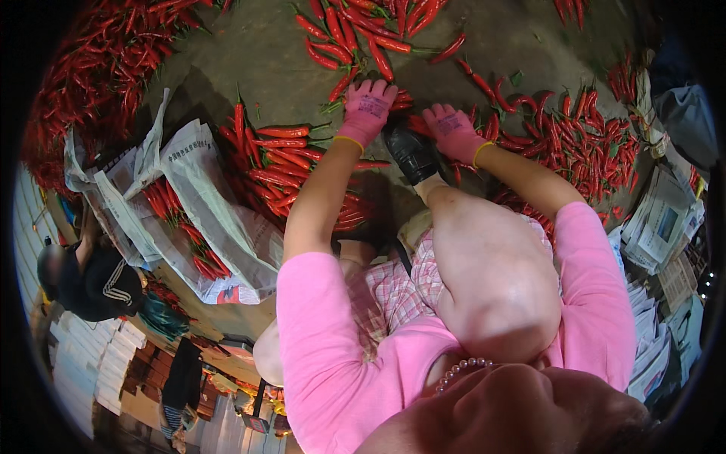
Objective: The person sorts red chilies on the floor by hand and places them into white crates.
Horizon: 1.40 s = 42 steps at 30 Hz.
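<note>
My left hand (pixel 370 110), in a pink glove with a yellow cuff, is palm down over red chili peppers (pixel 402 100) on the floor. Its fingers point away from me, and whatever lies beneath the palm is hidden. My right hand (pixel 454 133), gloved the same way, reaches down beside my black shoe (pixel 413 153). Red chilies (pixel 418 125) show at its fingertips; I cannot tell whether it grips any. Left of my shoe lies a pile of red chilies (pixel 283 176) with green stems. A loose heap of chilies (pixel 595 147) spreads to the right.
Newspaper-lined packing (pixel 195 153) holding chilies stands at my left. Beyond it rises a large chili heap (pixel 108 74). More chilies (pixel 346 34) lie ahead on the floor (pixel 249 45). Stacked newspapers (pixel 661 218) are at my right. Another person (pixel 93 284) is at far left.
</note>
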Each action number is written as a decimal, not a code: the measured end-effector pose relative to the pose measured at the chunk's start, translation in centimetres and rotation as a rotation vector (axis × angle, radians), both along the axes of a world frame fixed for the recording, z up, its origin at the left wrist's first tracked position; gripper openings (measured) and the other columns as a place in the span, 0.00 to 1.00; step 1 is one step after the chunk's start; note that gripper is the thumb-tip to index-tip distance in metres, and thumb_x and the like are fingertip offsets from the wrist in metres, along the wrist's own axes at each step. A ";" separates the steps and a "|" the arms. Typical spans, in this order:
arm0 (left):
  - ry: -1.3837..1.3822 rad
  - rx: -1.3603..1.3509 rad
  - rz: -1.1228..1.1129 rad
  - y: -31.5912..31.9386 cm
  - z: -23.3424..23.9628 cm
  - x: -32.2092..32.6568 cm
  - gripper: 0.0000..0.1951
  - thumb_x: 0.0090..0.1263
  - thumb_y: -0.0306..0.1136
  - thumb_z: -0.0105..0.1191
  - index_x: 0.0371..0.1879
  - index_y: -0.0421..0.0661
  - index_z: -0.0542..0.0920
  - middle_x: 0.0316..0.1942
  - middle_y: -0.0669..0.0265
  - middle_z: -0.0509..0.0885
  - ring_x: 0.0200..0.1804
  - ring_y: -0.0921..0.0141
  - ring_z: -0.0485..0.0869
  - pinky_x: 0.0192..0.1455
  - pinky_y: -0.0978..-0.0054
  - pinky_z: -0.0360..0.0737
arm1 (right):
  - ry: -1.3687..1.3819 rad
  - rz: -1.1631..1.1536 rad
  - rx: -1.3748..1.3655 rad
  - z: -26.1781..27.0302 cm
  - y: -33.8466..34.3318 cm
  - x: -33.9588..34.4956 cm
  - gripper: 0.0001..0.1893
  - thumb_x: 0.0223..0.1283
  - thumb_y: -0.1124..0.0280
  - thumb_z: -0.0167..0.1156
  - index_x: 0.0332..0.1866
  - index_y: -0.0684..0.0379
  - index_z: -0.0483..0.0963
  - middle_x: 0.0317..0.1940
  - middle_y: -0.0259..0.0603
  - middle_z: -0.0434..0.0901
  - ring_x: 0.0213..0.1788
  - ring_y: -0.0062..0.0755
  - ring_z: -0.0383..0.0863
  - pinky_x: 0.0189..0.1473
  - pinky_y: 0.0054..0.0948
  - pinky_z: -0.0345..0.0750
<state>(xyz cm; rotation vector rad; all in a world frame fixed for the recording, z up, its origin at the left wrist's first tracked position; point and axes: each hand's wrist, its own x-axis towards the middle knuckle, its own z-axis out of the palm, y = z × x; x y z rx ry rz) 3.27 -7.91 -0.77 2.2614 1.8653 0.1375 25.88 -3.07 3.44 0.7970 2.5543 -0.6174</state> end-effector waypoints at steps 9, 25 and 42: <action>-1.598 0.096 1.072 -2.5 5.3 -0.8 0.14 0.64 0.21 0.56 0.50 0.43 0.79 0.40 0.62 0.85 0.37 0.63 0.85 0.41 0.66 0.83 | 0.202 -0.880 -0.931 3.7 8.6 2.8 0.31 0.42 0.78 0.63 0.58 0.65 0.66 0.37 0.42 0.80 0.34 0.31 0.82 0.33 0.29 0.79; -1.556 0.113 1.192 3.9 6.1 4.8 0.12 0.61 0.30 0.59 0.43 0.38 0.81 0.29 0.58 0.85 0.28 0.65 0.84 0.31 0.69 0.79 | 0.616 -0.823 -1.202 4.7 7.5 -6.5 0.21 0.49 0.80 0.61 0.52 0.61 0.74 0.34 0.31 0.80 0.32 0.21 0.78 0.35 0.22 0.76; -1.030 -0.305 1.254 -2.9 3.7 -5.8 0.20 0.60 0.27 0.60 0.53 0.39 0.77 0.41 0.60 0.86 0.38 0.72 0.84 0.44 0.72 0.80 | 0.521 -0.859 -1.203 -3.6 1.3 -15.6 0.14 0.47 0.73 0.64 0.41 0.64 0.77 0.30 0.36 0.81 0.27 0.23 0.79 0.30 0.26 0.76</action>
